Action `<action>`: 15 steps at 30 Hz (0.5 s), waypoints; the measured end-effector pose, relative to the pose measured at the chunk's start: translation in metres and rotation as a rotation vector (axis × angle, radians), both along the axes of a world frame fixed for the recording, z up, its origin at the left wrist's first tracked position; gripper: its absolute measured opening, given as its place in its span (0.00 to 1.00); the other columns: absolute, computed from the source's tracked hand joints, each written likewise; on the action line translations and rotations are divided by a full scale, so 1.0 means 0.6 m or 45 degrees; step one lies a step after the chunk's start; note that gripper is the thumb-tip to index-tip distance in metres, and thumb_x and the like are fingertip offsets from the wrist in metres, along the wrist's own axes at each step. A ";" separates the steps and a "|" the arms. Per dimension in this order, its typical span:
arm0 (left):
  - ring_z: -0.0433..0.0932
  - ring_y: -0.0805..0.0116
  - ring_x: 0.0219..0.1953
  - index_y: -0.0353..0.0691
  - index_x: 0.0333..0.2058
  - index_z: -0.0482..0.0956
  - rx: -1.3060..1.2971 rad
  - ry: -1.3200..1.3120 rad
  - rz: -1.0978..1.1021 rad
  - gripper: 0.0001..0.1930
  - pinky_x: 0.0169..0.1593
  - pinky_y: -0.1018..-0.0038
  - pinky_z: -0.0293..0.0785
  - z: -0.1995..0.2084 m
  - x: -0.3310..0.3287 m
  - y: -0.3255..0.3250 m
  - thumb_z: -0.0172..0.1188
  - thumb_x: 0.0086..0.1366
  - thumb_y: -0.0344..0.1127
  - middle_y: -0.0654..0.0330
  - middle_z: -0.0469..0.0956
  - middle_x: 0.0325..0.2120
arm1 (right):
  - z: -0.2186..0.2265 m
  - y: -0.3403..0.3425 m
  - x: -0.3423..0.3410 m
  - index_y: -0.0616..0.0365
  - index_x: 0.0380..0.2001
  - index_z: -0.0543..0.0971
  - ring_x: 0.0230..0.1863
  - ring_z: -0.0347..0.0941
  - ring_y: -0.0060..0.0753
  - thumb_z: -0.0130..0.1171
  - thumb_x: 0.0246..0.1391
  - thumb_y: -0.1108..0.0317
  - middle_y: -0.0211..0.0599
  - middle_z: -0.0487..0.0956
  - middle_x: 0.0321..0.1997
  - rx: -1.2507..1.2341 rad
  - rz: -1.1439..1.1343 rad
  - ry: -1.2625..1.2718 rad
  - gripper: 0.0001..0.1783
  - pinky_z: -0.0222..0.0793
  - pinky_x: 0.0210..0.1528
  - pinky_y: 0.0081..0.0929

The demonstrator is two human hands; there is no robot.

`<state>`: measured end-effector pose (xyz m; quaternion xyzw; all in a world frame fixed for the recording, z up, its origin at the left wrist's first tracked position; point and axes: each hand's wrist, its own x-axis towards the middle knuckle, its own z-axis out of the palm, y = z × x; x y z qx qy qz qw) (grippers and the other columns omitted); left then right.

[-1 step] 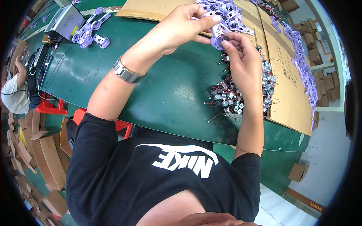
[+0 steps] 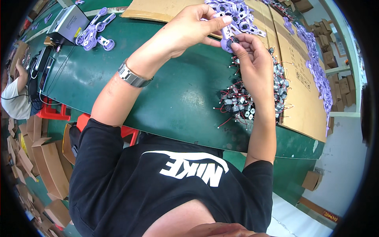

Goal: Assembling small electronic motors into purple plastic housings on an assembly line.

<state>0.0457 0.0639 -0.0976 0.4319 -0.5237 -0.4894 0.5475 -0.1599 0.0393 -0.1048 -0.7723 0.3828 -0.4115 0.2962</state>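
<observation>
Over the far side of the green table, my left hand (image 2: 199,24) is closed on a light-purple plastic housing (image 2: 226,39) with a round ring at its near end. My right hand (image 2: 254,59) pinches a small black round part (image 2: 233,41) at that ring; whether it sits inside the ring I cannot tell. Just beyond my fingers lies a pile of similar purple housings (image 2: 241,17), some with black round parts in them. Under and beside my right forearm is a heap of small motors (image 2: 239,103) with thin red and black wires, partly hidden by the arm.
Flattened cardboard (image 2: 300,91) covers the table's right side, with a long row of purple parts (image 2: 318,71) along it. A grey box-shaped device (image 2: 69,23) stands at the far left beside several purple housings (image 2: 92,36). Another person's arm (image 2: 21,75) shows at the left edge.
My right fingers and the black round part have shifted very slightly at the ring. Everything else looks the same.
</observation>
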 end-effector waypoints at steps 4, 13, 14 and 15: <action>0.82 0.71 0.47 0.32 0.47 0.77 -0.005 0.007 -0.015 0.18 0.52 0.69 0.86 0.003 -0.002 0.005 0.63 0.74 0.45 0.59 0.80 0.43 | -0.013 0.001 0.010 0.62 0.44 0.82 0.32 0.76 0.19 0.68 0.60 0.74 0.34 0.84 0.34 -0.068 -0.013 -0.059 0.10 0.72 0.33 0.22; 0.82 0.71 0.46 0.33 0.46 0.77 -0.159 0.073 -0.022 0.12 0.51 0.70 0.86 -0.013 -0.002 -0.009 0.60 0.76 0.38 0.59 0.80 0.43 | -0.013 -0.030 -0.009 0.61 0.51 0.79 0.37 0.75 0.18 0.72 0.57 0.76 0.30 0.81 0.37 0.612 0.193 -0.500 0.19 0.67 0.33 0.16; 0.83 0.70 0.46 0.32 0.46 0.77 -0.165 0.012 0.002 0.12 0.51 0.70 0.86 -0.015 -0.005 -0.011 0.59 0.76 0.38 0.59 0.81 0.43 | -0.012 -0.030 -0.009 0.61 0.51 0.79 0.37 0.75 0.18 0.72 0.57 0.76 0.30 0.81 0.37 0.612 0.191 -0.502 0.19 0.67 0.33 0.16; 0.83 0.70 0.46 0.32 0.46 0.77 -0.165 0.010 -0.001 0.12 0.51 0.70 0.86 -0.018 -0.008 -0.012 0.59 0.76 0.38 0.59 0.81 0.43 | -0.009 -0.028 -0.007 0.62 0.53 0.78 0.37 0.76 0.19 0.72 0.57 0.74 0.31 0.81 0.39 0.650 0.211 -0.484 0.21 0.66 0.32 0.16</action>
